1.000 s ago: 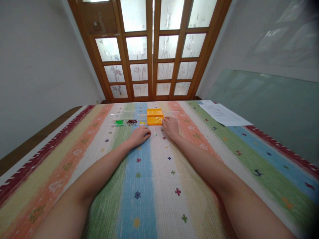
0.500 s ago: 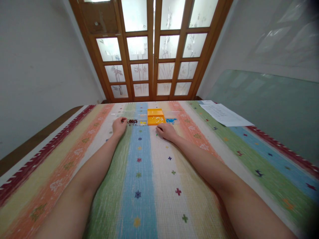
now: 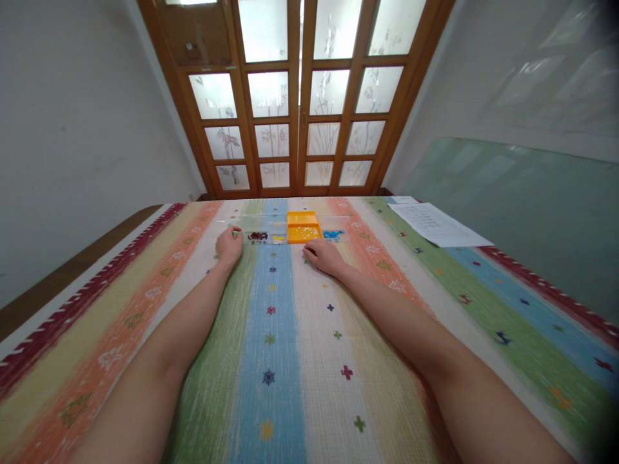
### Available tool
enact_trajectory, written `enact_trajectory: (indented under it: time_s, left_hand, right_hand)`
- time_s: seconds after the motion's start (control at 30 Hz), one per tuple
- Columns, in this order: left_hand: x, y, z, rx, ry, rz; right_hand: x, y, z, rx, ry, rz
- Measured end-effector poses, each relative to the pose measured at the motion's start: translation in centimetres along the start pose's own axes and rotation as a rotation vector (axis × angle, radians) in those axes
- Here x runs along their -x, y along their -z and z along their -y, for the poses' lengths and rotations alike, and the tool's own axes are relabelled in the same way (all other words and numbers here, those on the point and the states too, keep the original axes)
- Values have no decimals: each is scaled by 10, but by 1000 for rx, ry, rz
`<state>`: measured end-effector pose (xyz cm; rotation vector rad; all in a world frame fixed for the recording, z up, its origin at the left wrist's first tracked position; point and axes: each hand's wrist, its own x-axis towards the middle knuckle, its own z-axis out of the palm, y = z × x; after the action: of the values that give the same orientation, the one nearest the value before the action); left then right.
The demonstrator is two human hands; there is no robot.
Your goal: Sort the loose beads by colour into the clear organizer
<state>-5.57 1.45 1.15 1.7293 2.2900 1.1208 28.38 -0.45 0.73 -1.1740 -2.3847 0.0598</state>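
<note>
My left hand (image 3: 229, 245) rests at the left end of a row of small open boxes, its fingers closed in a pinch. A tiny green spot (image 3: 236, 232) shows at its fingertips; whether it is held or lies in a box behind, I cannot tell. Dark red pieces (image 3: 258, 236) fill the clear box just right of that hand, followed by a box with yellow pieces (image 3: 278, 238). An orange box (image 3: 300, 219) with its lid up holds small white pieces (image 3: 307, 232). In front of it lies my right hand (image 3: 323, 254), fingers curled, their tips mostly hidden.
Blue pieces (image 3: 333, 234) sit in a clear box right of the orange one. White paper sheets (image 3: 438, 222) lie at the table's right edge. A striped cloth (image 3: 271, 335) covers the table. Wooden doors with glass panes (image 3: 273, 142) stand beyond.
My left hand has shifted slightly left, away from the dark red pieces, and the green spot now shows at its fingertips. My right hand has stayed in place.
</note>
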Motion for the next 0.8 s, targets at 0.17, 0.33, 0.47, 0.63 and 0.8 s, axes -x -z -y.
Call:
enact_trajectory:
  time_s: [0.17,0.33,0.47,0.63,0.8]
  left_hand:
    - [25,-5,-36,35,-345,132]
    - [73,-17,-82,56,-754,361]
    - [103,-23,-100,6,-899,474]
    - [109,-19,-105,-62,-954,511]
    - [103,-20,-101,-53,-926,482]
  right_hand:
    - [-2,-3,-5,22,-121,-106]
    - [-4,-3,-8,29,-226,-196]
    - [-4,-2,-8,13,-252,-206]
    - [-3,-3,-7,13,-241,-204]
    - [-3,-4,-7,14,-231,-182]
